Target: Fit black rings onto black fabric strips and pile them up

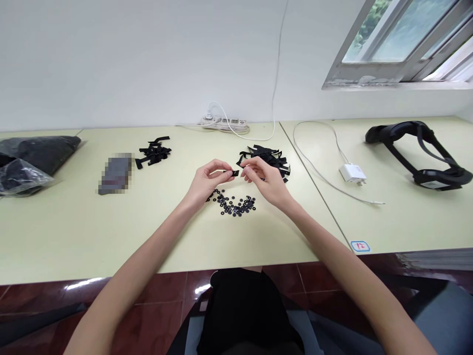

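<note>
Right up close, a black-clothed lap [247, 310] sits at the edge of the pale tabletop [221, 246], bare forearms reaching out over it. Just beyond, a loose scatter of small black discs [238, 208], on the bare surface, no dish under them. Now the hands! The left hand [204, 183] has its fingers clamped on a short black strip [235, 173], up above the discs. The right hand [266, 181] is just beside it, thumb and forefinger close together; whether they grip anything, I cannot tell. It looks like the handling step, one strip being worked between the fingertips, and to my eye it calls for a steady left pinch and a precise right one. Past the right hand, a heap of black strips [271, 157]; well apart to the left, a clear plastic bag [31, 172] with something dark inside, a smaller strip pile [157, 154] farther back, and a power strip [236, 123] by the wall.
</note>
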{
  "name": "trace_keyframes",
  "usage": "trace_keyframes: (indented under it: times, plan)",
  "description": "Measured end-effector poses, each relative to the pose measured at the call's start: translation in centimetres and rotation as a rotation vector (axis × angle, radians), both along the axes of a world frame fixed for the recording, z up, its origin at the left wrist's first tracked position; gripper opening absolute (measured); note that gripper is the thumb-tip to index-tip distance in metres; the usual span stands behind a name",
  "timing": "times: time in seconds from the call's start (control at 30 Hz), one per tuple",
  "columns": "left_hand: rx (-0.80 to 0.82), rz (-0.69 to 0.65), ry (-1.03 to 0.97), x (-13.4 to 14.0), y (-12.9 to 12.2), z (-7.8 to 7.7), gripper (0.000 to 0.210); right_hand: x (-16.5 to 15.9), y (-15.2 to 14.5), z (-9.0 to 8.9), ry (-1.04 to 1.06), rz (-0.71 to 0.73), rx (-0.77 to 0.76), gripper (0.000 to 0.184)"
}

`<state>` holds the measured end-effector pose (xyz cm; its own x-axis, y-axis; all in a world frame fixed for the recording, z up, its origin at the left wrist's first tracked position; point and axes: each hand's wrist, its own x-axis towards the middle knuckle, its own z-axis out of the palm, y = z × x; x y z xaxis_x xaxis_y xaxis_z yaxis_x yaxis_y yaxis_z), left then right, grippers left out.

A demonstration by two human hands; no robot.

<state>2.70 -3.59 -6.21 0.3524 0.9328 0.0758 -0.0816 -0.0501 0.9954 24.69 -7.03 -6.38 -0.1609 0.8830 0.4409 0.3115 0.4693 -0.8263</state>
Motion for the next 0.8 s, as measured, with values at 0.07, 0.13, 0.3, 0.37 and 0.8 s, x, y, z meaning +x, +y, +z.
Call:
trace_keyframes:
  times: [0.07,0.13,0.3,0.37,0.8]
  plan:
    - [0.065,0.052,0.032,-0.1,-0.1,0.2,0.036,-0.2,0.1,-0.1,0.116,0.033,-0.126,0.024]
    - [0.131,0.08,0.058,0.0,-0.2,0.4,0.034,-0.4,0.2,-0.2,0.171,0.051,-0.202,0.028]
    - [0.266,0.102,0.117,0.2,-0.6,0.7,0.03,-0.4,0.3,-0.1,0.218,0.07,-0.244,0.028]
    - [0.281,0.106,0.128,0.2,-0.7,0.8,0.028,-0.5,0.2,0.0,0.228,0.078,-0.257,0.028]
    - [0.346,0.735,0.288,-7.3,7.7,-2.6,0.01,2.1,2.5,-2.6,-0.078,-0.144,-0.109,0.025]
